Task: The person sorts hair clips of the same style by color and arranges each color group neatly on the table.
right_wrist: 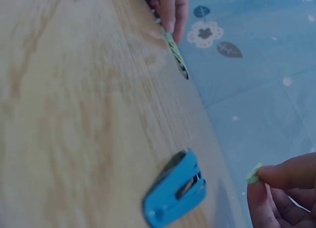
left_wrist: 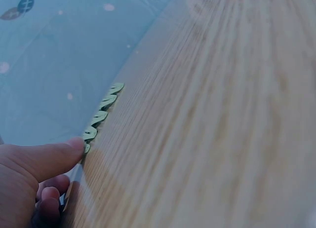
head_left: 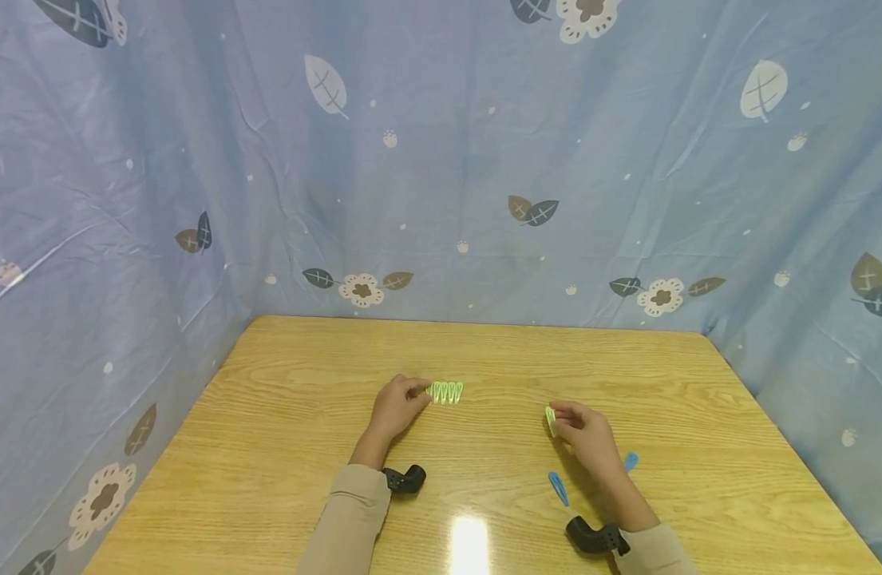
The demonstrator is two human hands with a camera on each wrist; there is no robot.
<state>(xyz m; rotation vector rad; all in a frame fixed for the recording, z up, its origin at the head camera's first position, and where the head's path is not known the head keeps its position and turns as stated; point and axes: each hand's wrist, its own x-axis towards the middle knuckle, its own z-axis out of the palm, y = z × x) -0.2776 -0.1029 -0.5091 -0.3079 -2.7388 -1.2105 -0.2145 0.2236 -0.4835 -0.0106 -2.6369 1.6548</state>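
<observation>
Several light green snap hair clips (head_left: 448, 392) lie side by side in a short row on the wooden table. At the row's left end my left hand (head_left: 397, 406) pinches the last clip (left_wrist: 87, 148) between thumb and forefinger, which partly cover it. To the right, my right hand (head_left: 587, 438) holds another green hair clip (head_left: 551, 419) by thumb and fingertips; the right wrist view shows only its tip (right_wrist: 254, 173) poking out. A blue hair clip (head_left: 559, 488) lies on the table near my right wrist. Behind that forearm a second blue clip (head_left: 630, 461) is partly hidden.
The wooden table (head_left: 304, 351) reaches back to a blue patterned curtain (head_left: 441, 160), which also hangs along both sides. Each wrist wears a black camera mount (head_left: 405, 479). A bright light reflection shows on the table's near part.
</observation>
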